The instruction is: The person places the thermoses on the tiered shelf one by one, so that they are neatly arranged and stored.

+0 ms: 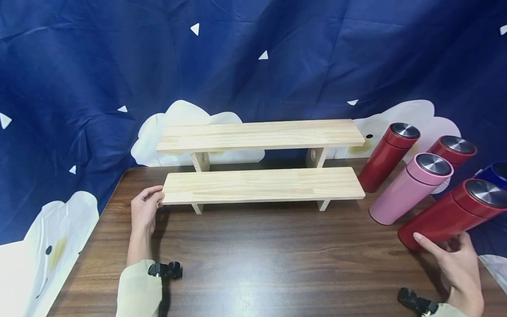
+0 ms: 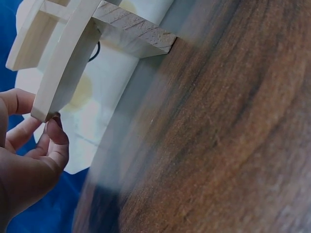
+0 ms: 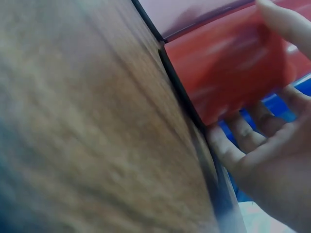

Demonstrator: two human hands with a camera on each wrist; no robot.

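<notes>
A two-tier wooden shelf [image 1: 261,185] of pale boards stands at the back of the table. At the left end of its lower board, my left hand [image 1: 145,209] pinches the corner between thumb and fingers; the left wrist view shows the fingers bent at the board's end [image 2: 58,77]. On the right, my right hand [image 1: 455,264] holds the lower part of a red thermos bottle [image 1: 443,220] with a silver lid. Its thumb lies on the near side and the fingers curve around the other side of the red bottle [image 3: 228,68], whose base is at the table.
Beside the held bottle stand a pink thermos [image 1: 409,189], another red thermos [image 1: 388,158] near the shelf's right end, a red one behind [image 1: 451,152], and a blue one [image 1: 495,172] at the right edge. A dark blue curtain [image 1: 237,66] hangs behind the brown table [image 1: 277,255].
</notes>
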